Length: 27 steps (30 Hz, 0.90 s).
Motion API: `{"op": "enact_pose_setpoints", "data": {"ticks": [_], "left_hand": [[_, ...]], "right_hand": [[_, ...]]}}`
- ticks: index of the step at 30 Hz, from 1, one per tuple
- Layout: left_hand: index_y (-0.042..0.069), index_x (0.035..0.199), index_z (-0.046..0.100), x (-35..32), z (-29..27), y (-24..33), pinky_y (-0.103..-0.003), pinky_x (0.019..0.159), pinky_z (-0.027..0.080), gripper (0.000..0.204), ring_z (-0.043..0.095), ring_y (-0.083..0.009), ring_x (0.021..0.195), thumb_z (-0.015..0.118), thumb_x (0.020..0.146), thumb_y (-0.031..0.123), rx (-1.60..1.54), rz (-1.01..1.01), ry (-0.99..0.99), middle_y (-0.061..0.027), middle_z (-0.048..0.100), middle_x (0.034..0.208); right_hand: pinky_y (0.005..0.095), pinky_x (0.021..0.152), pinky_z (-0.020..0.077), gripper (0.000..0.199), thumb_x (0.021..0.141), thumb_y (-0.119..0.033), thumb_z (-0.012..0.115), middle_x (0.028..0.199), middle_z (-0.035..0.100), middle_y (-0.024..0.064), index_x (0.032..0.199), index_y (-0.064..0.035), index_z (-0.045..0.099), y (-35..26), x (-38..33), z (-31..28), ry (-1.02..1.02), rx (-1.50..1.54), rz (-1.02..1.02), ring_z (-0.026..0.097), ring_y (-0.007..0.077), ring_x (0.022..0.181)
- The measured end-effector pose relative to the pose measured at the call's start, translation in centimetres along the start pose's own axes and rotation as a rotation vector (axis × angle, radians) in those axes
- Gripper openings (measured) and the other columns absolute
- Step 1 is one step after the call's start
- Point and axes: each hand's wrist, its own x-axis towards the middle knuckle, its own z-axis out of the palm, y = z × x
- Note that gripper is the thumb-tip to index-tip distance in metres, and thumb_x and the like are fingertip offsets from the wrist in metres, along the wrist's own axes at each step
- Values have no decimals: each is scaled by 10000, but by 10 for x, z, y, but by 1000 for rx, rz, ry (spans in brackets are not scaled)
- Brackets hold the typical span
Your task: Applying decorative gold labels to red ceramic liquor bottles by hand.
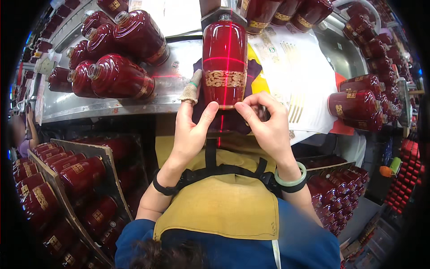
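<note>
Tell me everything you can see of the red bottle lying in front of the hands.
The red bottle is glossy dark red, glass or glazed ceramic by its look, with a gold ornamental band around its lower body. It lies on its side on a dark purple cloth on the metal bench, neck pointing away into a holder. Red laser lines cross on its body. The left hand rests at its base on the left, and the right hand pinches at the base edge on the right.

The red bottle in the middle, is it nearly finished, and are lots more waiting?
Done: the red bottle already wears a gold band. In hand: the left hand and right hand work at its base under crossed red light lines. Left: bottles piled at left seem bandless.
</note>
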Motion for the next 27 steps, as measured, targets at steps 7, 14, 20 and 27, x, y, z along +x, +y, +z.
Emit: {"op": "enact_pose_setpoints", "data": {"ticks": [7, 14, 20, 27], "left_hand": [[-72, 1573, 316, 1, 2, -1, -400, 1235, 273, 678, 370, -270, 1497, 654, 1015, 113, -36, -7, 6, -211, 405, 1602], [-72, 1568, 328, 1, 2, 2, -399, 1231, 281, 657, 386, -268, 1487, 643, 1019, 103, 16, 5, 4, -213, 417, 1593], [-78, 1556, 352, -1, 2, 3, -392, 1230, 280, 599, 412, -262, 1471, 597, 1031, 71, -52, 4, 32, -212, 442, 1579], [-23, 1445, 529, -13, -4, -9, -412, 1035, 531, 623, 602, -323, 1294, 759, 866, -24, 252, 359, 176, -231, 546, 1472]], "right_hand": [[277, 608, 432, 175, 886, -141, 804, 727, 619, 48, 868, 9, 716, 2, 1, 0, -7, 18, 0, 527, 114, 641], [282, 599, 434, 179, 882, -137, 805, 734, 624, 56, 860, 13, 710, -1, 1, 0, 6, 4, -43, 535, 119, 639], [285, 587, 433, 185, 877, -136, 809, 729, 622, 54, 845, 11, 702, -1, 0, 2, 40, -71, -126, 533, 120, 626], [287, 592, 439, 181, 872, -134, 813, 730, 618, 52, 841, 7, 703, -3, 2, 2, 42, -79, -127, 527, 126, 622]]}}
